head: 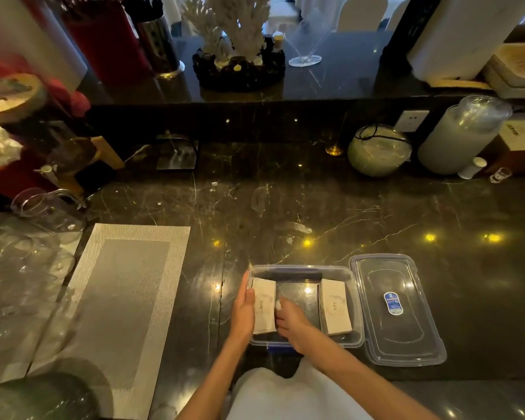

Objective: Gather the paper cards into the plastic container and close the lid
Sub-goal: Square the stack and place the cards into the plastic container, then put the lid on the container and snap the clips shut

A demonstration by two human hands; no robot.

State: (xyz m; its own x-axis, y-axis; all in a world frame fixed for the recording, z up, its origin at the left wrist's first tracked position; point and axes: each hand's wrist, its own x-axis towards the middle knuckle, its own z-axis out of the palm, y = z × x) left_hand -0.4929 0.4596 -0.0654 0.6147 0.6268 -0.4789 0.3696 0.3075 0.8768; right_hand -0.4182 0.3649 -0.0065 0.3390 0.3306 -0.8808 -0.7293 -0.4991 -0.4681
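A clear plastic container [356, 301] stands near the counter's front edge. Inside it are two stacks of white paper cards printed "love": the left stack [265, 304] and the right stack [335, 306]. My left hand [243, 312] lies flat against the left stack's outer side, at the container's left wall. My right hand [290, 321] presses the same stack's inner side from within the container. The stack sits between both hands. The clear lid [396, 309], with a blue label, lies flat on the counter just right of the container.
A grey woven placemat [119, 298] lies to the left, with several clear glasses [25, 268] beyond it. At the back right are a round glass bowl [378, 150], a tall plastic jar [461, 134] and a shot glass [500, 174]. The dark marble counter [315, 213] stretches behind.
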